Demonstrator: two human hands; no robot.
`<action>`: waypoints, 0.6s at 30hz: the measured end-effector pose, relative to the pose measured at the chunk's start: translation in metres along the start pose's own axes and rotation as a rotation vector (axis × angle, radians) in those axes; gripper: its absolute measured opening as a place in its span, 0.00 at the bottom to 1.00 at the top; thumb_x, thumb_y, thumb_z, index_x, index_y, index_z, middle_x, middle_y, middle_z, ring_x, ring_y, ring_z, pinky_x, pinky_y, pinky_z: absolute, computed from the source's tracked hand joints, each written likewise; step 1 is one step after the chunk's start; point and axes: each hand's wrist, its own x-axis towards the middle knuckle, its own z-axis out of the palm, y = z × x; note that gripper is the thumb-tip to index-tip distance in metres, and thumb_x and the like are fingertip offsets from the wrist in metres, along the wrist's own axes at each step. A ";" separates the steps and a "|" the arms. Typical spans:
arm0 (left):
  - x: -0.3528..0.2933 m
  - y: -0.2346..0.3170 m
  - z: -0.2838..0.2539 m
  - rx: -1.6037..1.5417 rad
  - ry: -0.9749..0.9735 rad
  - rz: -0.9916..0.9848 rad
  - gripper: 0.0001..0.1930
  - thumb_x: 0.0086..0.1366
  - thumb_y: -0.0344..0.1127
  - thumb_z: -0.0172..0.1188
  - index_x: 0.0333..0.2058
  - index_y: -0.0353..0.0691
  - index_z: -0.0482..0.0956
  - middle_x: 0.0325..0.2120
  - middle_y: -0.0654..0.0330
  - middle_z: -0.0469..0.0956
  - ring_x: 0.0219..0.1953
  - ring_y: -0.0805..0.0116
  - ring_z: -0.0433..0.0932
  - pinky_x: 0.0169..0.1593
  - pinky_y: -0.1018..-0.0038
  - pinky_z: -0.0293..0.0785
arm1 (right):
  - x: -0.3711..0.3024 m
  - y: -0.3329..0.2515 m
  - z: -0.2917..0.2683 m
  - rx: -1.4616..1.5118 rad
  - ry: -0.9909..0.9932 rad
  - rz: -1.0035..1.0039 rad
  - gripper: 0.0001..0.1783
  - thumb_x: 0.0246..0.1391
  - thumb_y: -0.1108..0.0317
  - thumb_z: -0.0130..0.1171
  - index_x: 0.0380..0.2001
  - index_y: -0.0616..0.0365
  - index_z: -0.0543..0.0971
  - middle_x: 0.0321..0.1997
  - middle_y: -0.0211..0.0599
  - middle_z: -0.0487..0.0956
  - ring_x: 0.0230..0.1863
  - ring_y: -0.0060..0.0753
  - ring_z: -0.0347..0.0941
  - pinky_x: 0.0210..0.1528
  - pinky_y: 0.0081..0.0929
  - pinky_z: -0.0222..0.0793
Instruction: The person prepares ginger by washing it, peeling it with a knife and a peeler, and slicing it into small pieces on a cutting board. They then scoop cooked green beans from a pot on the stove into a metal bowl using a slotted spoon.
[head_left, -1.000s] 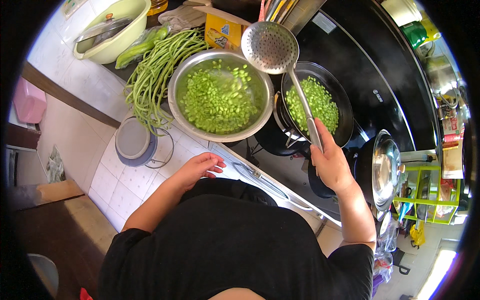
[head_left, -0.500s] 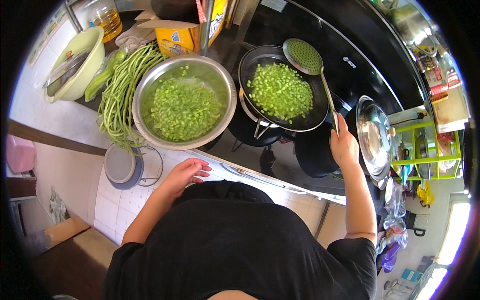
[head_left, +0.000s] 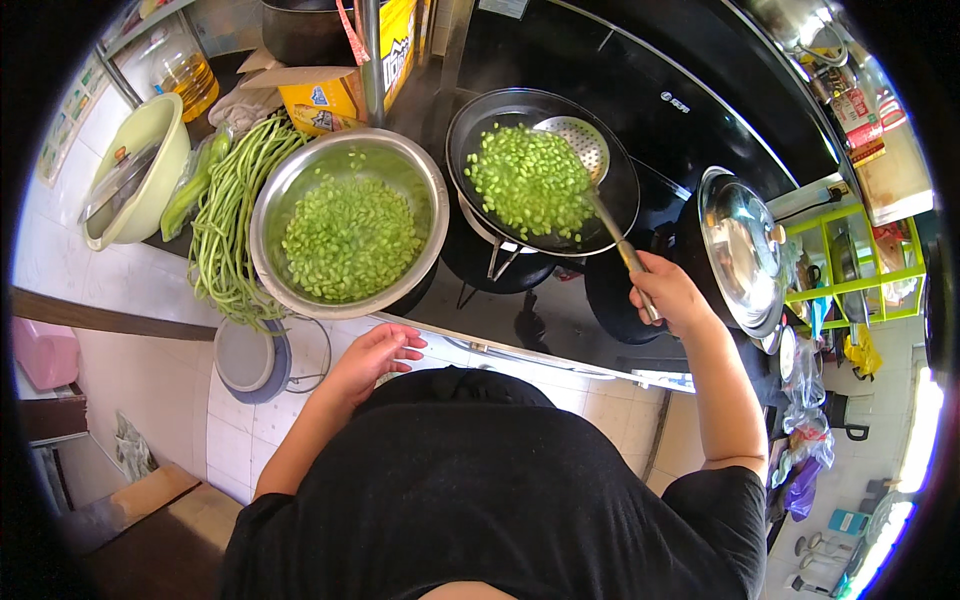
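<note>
My right hand [head_left: 670,294] is wrapped round the handle of a skimmer [head_left: 576,147]. Its round perforated head rests inside a black frying pan [head_left: 612,208], against the far right edge of a heap of shelled green beans [head_left: 525,178]. The pan sits on a stove burner. To its left stands a wide steel bowl [head_left: 432,232] holding many more green beans [head_left: 352,240]. My left hand [head_left: 378,358] hangs in front of the counter, just below the bowl, fingers loosely stretched and nothing in them.
Long green beans [head_left: 232,215] lie left of the bowl, beside a pale green basin [head_left: 150,185]. A yellow carton [head_left: 318,100] stands behind. On the right, a shiny lid [head_left: 740,250] covers a dark pot. A green rack [head_left: 850,265] stands farther right.
The skimmer's head has come down from above the pan's far right rim into the beans. My right hand has moved nearer to me, tilting the handle. My left hand has barely moved.
</note>
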 end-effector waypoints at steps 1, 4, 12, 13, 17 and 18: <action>0.000 -0.001 0.000 -0.003 -0.002 -0.002 0.12 0.65 0.40 0.46 0.41 0.39 0.69 0.40 0.57 0.74 0.41 0.68 0.72 0.43 0.73 0.67 | -0.002 -0.001 0.004 0.035 -0.036 0.001 0.16 0.54 0.69 0.44 0.46 0.58 0.64 0.14 0.27 0.67 0.10 0.18 0.60 0.10 0.15 0.52; 0.000 -0.002 0.000 -0.013 -0.003 -0.005 0.12 0.65 0.40 0.45 0.41 0.39 0.69 0.40 0.57 0.74 0.41 0.68 0.72 0.43 0.73 0.67 | -0.006 0.000 0.013 0.091 -0.109 -0.005 0.09 0.54 0.67 0.45 0.38 0.57 0.67 0.16 0.27 0.69 0.11 0.18 0.63 0.09 0.14 0.52; -0.004 -0.001 -0.001 -0.021 0.006 0.008 0.13 0.66 0.38 0.42 0.42 0.37 0.69 0.40 0.55 0.73 0.42 0.67 0.73 0.44 0.73 0.69 | -0.022 -0.010 0.020 0.489 -0.298 0.113 0.06 0.57 0.67 0.44 0.36 0.54 0.66 0.18 0.29 0.68 0.13 0.19 0.61 0.12 0.16 0.50; -0.005 -0.001 -0.001 -0.022 0.011 0.003 0.12 0.66 0.38 0.42 0.42 0.37 0.69 0.40 0.55 0.73 0.42 0.67 0.73 0.44 0.73 0.69 | -0.023 -0.009 0.017 0.553 -0.319 0.128 0.05 0.57 0.66 0.43 0.35 0.54 0.65 0.18 0.30 0.68 0.13 0.20 0.61 0.12 0.16 0.49; -0.006 -0.002 -0.003 -0.028 0.016 0.003 0.12 0.65 0.40 0.44 0.41 0.39 0.69 0.40 0.57 0.73 0.41 0.68 0.72 0.43 0.74 0.68 | -0.030 -0.015 0.007 0.750 -0.403 0.231 0.03 0.57 0.67 0.43 0.30 0.51 0.64 0.18 0.32 0.66 0.13 0.21 0.57 0.12 0.16 0.50; -0.006 -0.003 -0.004 -0.031 0.014 0.007 0.13 0.65 0.41 0.46 0.41 0.39 0.70 0.40 0.58 0.74 0.41 0.69 0.72 0.42 0.74 0.68 | -0.032 -0.017 0.006 0.756 -0.407 0.234 0.03 0.57 0.67 0.43 0.30 0.51 0.64 0.18 0.32 0.67 0.12 0.21 0.57 0.12 0.16 0.50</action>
